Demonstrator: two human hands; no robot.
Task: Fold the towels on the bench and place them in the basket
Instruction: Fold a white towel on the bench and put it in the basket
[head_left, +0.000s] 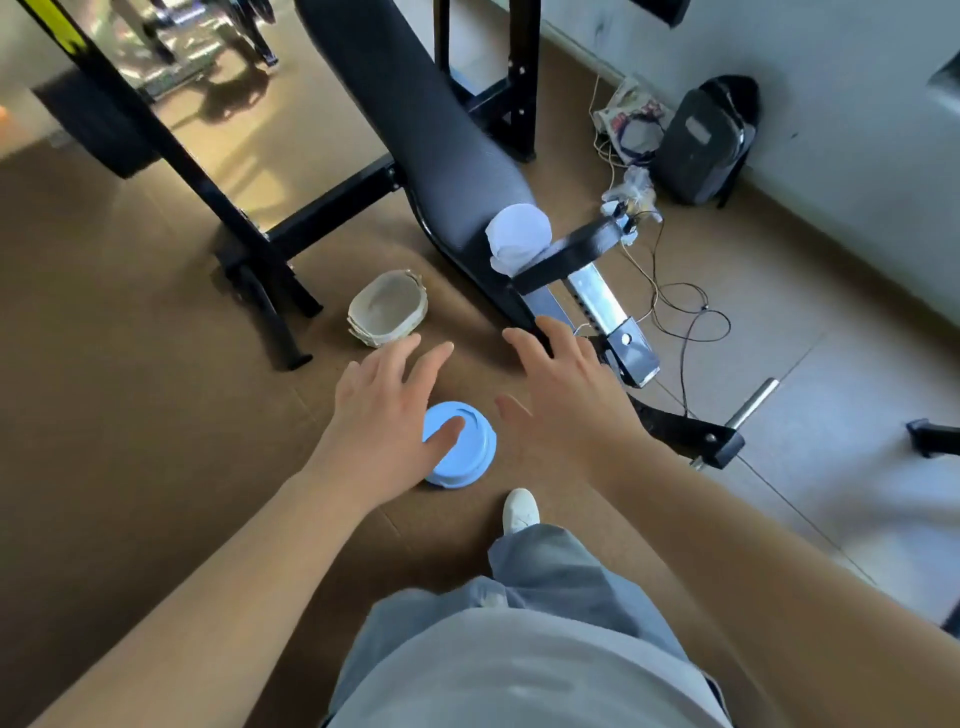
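Note:
A white towel (518, 235) lies bunched at the near end of the black padded bench (415, 119). A pale woven basket (387, 307) stands on the brown floor to the left of the bench's end, and I can see nothing inside it. My left hand (387, 410) and my right hand (563, 392) are both stretched forward over the floor with fingers spread, holding nothing. The left hand hovers just short of the basket. The right hand is below the towel, near the bench's metal foot bar (597, 291).
A round blue lid-like object (465, 447) lies on the floor under my left hand. Black rack posts (249, 249) stand to the left. A dark backpack (701, 145), a bag and loose cables (675, 296) lie by the right wall. My white shoe (519, 509) is below.

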